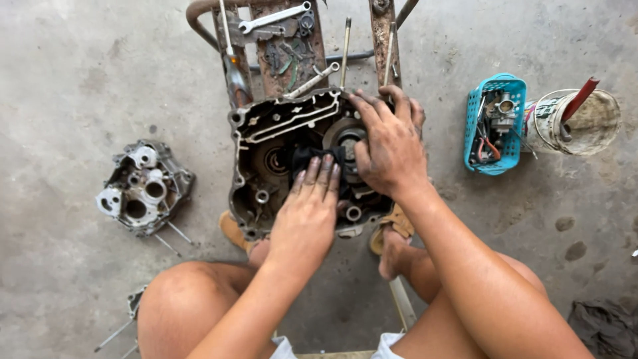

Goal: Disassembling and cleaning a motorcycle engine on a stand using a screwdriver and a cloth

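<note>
Repair workshop: bare concrete floor (80,73), opened engine casing (279,143), wrenches (276,16) on rusty stand, basket of parts (495,123), grimy bucket (585,119).

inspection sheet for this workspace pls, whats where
surface: bare grey concrete floor, stained
job's things: open engine case on a rusty stand; dark rag inside it
clutter: second case half to its left; wrench on stand; blue basket of parts; dirty bucket
grippers: left hand presses the rag; right hand rests on the case
cables: nothing seen
surroundings: dark cloth at lower right
</note>
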